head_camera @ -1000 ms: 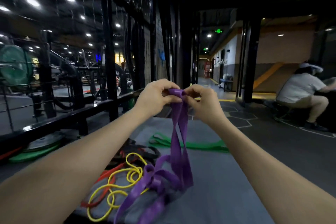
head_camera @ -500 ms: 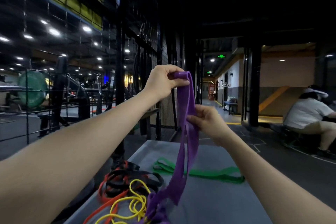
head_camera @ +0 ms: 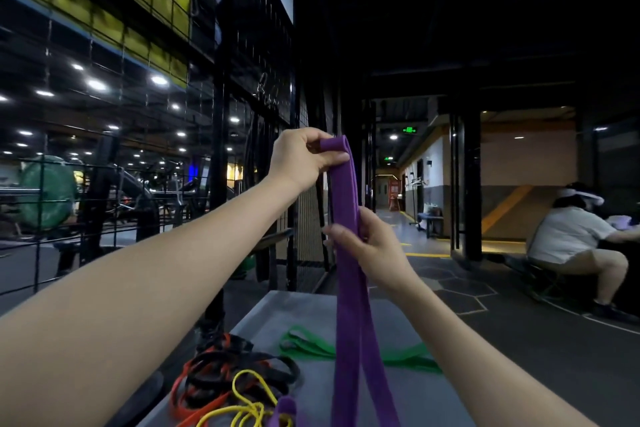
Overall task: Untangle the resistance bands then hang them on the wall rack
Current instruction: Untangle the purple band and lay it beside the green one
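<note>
On my feed the biggest thing is the dark wire-mesh wall rack (head_camera: 242, 55), rising along the left side and reaching up past the top of the view. Below it lies the grey worktop (head_camera: 408, 399), running from the bottom edge away toward the hexagon-patterned floor. Off to the right, well apart from the work, a seated person (head_camera: 575, 246) in a white top faces away.

The purple band (head_camera: 349, 288) hangs as a long flat loop, its top fold raised in front of the rack and its two strands dropping straight down to the near end of the worktop, where a short purple bit lies among the other bands. My left hand (head_camera: 303, 158) pinches the top fold between thumb and curled fingers. My right hand (head_camera: 370, 246) sits lower, fingers and thumb closed around both strands just below the middle of the visible length.

On the worktop, the green band (head_camera: 304, 347) lies flat across the middle, passing behind the purple strands. Nearer the left edge, the black bands (head_camera: 228, 367) sit in a tangled heap with the red band (head_camera: 180, 402) threaded through and under them. The thin yellow band (head_camera: 249, 395) loops over the near side of that heap, touching the loose purple end.
</note>
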`<state>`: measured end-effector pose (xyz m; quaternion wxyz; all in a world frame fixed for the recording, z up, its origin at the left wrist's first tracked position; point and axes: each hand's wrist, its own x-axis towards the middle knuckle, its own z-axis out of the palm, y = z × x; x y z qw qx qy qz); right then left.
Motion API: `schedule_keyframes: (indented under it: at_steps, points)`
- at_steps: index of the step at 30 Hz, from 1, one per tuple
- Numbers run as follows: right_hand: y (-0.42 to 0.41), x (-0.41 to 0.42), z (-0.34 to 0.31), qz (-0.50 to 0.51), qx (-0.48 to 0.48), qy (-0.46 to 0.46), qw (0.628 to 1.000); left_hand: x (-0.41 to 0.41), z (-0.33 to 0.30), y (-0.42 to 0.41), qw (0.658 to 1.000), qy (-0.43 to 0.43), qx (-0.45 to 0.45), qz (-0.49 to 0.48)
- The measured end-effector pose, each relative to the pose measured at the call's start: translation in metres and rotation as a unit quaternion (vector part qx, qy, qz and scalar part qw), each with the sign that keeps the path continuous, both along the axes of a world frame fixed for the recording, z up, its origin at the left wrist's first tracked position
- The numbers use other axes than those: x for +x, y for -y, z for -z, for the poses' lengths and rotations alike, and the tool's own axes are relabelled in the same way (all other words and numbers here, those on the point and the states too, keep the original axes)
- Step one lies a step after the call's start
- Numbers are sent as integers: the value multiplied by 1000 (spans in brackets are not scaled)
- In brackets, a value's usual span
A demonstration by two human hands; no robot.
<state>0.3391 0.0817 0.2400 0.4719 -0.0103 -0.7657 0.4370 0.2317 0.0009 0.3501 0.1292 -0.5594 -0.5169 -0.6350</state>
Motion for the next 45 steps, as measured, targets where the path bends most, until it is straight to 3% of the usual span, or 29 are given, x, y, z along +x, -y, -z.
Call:
schedule_keyframes:
  at_steps: [9, 13, 21, 25, 28, 30, 36, 40, 45]
  points:
    - [-10, -10, 34, 40, 26, 178, 983, -38, 8, 30, 990, 130, 53, -16]
    - [-12, -15, 46, 13, -62, 182, 981, -51, 23, 35, 979, 197, 58, 8]
    - [-28, -6, 52, -42, -39, 240, 969, -85, 55, 40, 935, 346, 66, 41]
    - [-30, -4, 58, -108, -142, 241, 954, -93, 67, 40, 911, 399, 73, 72]
    - [-28, 0, 58, -157, -229, 184, 943, -96, 76, 41, 903, 416, 66, 81]
    - [-25, -1, 58, -146, -251, 178, 940, -98, 83, 41, 900, 423, 65, 86]
    - [-23, -10, 70, -116, -174, 223, 952, -104, 90, 41, 892, 439, 62, 89]
    - [-29, -14, 70, 2, -22, 264, 964, -108, 99, 41, 888, 449, 52, 82]
    - [-34, -18, 57, 21, -51, 196, 979, -121, 124, 48, 872, 480, 29, 91]
